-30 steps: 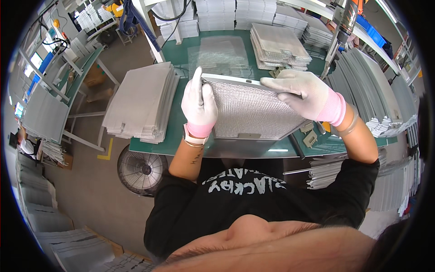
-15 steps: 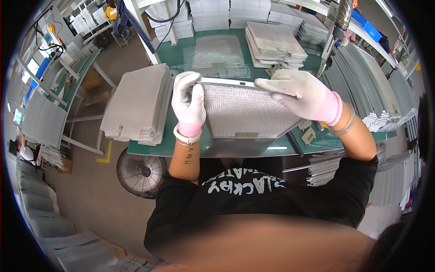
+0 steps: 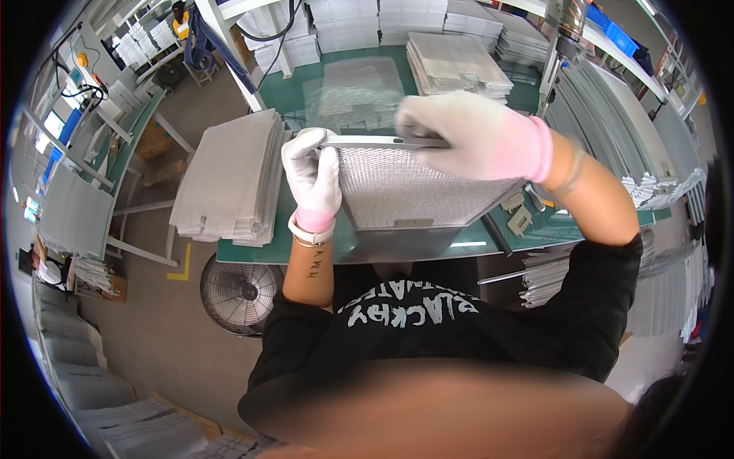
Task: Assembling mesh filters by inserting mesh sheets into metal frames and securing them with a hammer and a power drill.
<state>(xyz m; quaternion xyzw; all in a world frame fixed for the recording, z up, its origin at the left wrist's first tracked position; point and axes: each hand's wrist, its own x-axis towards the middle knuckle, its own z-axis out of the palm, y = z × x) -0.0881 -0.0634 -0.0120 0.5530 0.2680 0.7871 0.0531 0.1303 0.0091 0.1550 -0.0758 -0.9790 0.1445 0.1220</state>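
A rectangular metal mesh filter (image 3: 420, 187) in a thin silver frame stands tilted up over the green table, its mesh side toward me. My left hand (image 3: 312, 170), in a white glove with a pink cuff, is closed on its upper left corner. Along the top edge of the frame, my gloved right hand (image 3: 482, 141) has its fingers curled, with the thumb in front of the mesh. Motion slightly blurs those fingertips. A small tab (image 3: 413, 223) sits midway on the lower frame edge.
A stack of mesh sheets (image 3: 229, 172) lies left of the filter, another stack (image 3: 451, 61) behind it. Thin clear sheets (image 3: 355, 88) lie on the green table (image 3: 298, 249). Small beige pieces (image 3: 520, 222) and a black rod (image 3: 497, 235) are at right. A fan (image 3: 243, 292) stands below left.
My right hand has slid left along the filter's top edge, its fingers now more curled. My left hand keeps its hold on the corner.
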